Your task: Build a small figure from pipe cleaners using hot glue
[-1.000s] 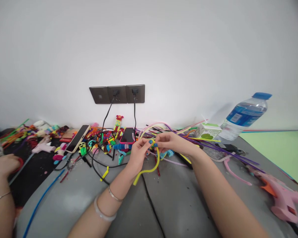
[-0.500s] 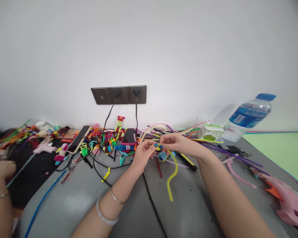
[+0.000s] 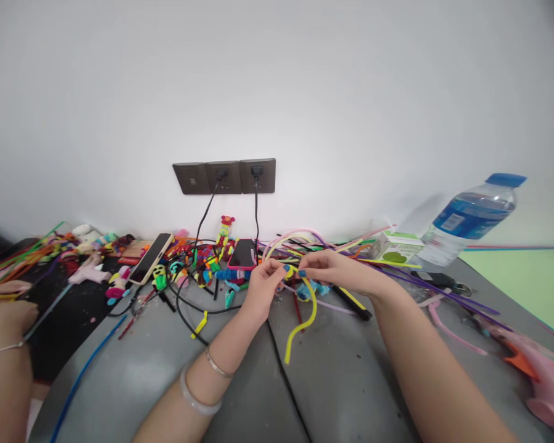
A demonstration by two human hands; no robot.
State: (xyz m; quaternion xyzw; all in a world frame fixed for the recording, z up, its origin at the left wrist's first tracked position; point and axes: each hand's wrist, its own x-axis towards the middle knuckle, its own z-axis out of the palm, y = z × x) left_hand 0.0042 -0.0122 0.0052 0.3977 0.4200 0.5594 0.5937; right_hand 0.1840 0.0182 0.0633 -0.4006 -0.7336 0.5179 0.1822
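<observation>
A yellow pipe cleaner (image 3: 312,314) is between my hands, its upper end curled into a small coil and its loose tail bending down to the left above the grey table (image 3: 337,381). My left hand (image 3: 264,288) is closed, thumb and fingers pinching the coiled end. From the other side, my right hand (image 3: 335,271) is closed at the same spot, its fingertips on the yellow strand just right of the coil. Light blue fuzzy pieces (image 3: 317,289) lie behind the tail, partly hidden by my right hand.
Finished pipe-cleaner figures (image 3: 117,284), a phone (image 3: 151,258) and black cables (image 3: 184,320) crowd the left. Rightward are a water bottle (image 3: 473,218), a small box (image 3: 396,247) and a pink glue gun (image 3: 547,384). Another person's hand (image 3: 7,314) works at far left.
The pipe cleaner's loose tail has swung left, from hanging below my right hand to below the space between my hands. The view has shifted slightly.
</observation>
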